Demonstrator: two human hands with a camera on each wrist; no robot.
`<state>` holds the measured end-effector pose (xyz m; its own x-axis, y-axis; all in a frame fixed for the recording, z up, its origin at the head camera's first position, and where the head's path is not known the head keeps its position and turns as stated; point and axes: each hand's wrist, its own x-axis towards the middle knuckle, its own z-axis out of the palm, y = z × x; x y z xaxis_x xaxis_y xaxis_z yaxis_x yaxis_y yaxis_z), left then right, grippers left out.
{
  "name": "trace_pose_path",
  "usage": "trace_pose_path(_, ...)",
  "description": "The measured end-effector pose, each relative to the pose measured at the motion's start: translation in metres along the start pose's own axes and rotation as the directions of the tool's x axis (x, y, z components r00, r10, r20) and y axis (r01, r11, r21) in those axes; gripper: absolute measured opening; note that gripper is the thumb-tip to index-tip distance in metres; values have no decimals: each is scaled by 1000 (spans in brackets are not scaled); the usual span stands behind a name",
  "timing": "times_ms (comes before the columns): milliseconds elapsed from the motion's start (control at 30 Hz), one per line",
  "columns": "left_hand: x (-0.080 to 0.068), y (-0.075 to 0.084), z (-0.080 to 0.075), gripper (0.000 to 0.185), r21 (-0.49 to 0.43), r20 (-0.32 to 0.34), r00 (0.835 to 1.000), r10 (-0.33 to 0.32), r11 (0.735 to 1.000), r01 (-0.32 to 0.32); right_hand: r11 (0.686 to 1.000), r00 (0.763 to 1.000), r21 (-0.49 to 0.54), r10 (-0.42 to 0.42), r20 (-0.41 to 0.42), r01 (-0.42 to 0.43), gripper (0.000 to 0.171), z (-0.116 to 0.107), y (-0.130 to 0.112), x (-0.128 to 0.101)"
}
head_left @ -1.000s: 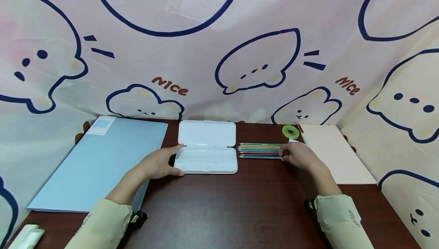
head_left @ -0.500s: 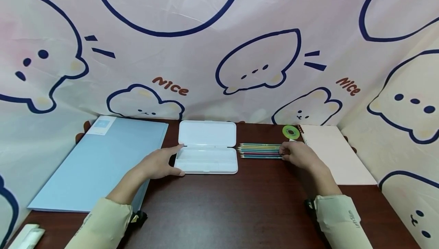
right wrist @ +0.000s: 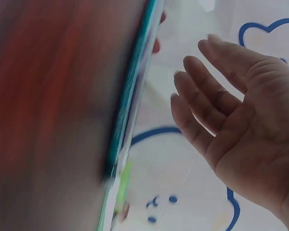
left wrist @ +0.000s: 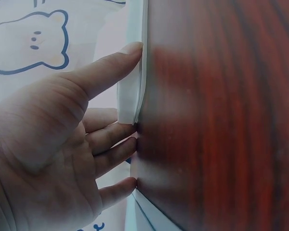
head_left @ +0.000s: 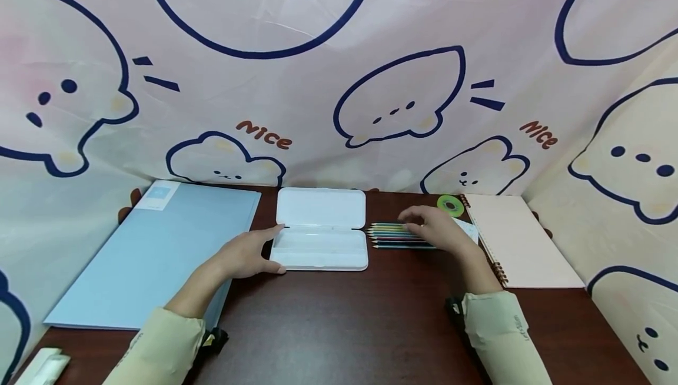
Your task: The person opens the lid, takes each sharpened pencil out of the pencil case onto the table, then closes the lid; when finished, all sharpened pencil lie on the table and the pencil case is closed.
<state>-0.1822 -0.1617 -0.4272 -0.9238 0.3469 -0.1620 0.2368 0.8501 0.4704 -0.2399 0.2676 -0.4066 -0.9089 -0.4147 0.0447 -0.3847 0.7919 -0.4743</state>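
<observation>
A white pencil case (head_left: pixel 321 260) lies unfolded on the dark wooden table, its lid (head_left: pixel 321 208) flat toward the back. My left hand (head_left: pixel 241 255) steadies its left end, thumb at the front side and forefinger near the hinge. In the left wrist view that thumb (left wrist: pixel 113 70) presses on the white case wall (left wrist: pixel 129 96). Right of the case, several coloured pencils (head_left: pixel 389 234) lie side by side, tips pointing left. Over them hovers my right hand (head_left: pixel 439 229), fingers loosely bent with nothing held. The right wrist view shows its fingers (right wrist: pixel 197 118) apart from the pencils (right wrist: pixel 127 103).
A large light-blue folder (head_left: pixel 159 255) lies at the left. At the right are a spiral notebook (head_left: pixel 524 241), a green roll of tape (head_left: pixel 444 201) and a white item (head_left: pixel 470 230) partly behind my right hand. White objects (head_left: pixel 45 367) sit at the near left corner. Printed cloth (head_left: pixel 312 90) walls the table.
My right hand has left the pencils' right ends, risen and moved left over them. The front pencils shifted slightly. My left hand stays at the case.
</observation>
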Motion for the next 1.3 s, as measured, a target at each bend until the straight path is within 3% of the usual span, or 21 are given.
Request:
trace_pose_path(133,0,1,1,97,-3,-2,1000,9,1000,-9,998,1000,54,-9,-11,9,31,7,-14,11)
trace_pose_path(533,-1,5,3,97,-6,-5,1000,16,1000,-16,979,997,193,66,29,-70,61,31,-48,40)
trace_pose_path(700,-2,5,4,118,-48,-14,1000,15,999,-16,965,997,250,73,12,-74,65,33,-53,41)
trace_pose_path(833,-2,4,5,135,-99,-20,1000,5,995,-7,941,995,326,95,-9,-87,62,32,-57,41)
trace_pose_path(1067,-2,0,4,132,-56,0,999,-50,997,50,927,993,367,102,-52,-76,45,32,-59,40)
trace_pose_path(1300,-2,1,2,136,-61,-14,999,-47,997,46,893,999,448,-25,-35,38,25,31,-59,37)
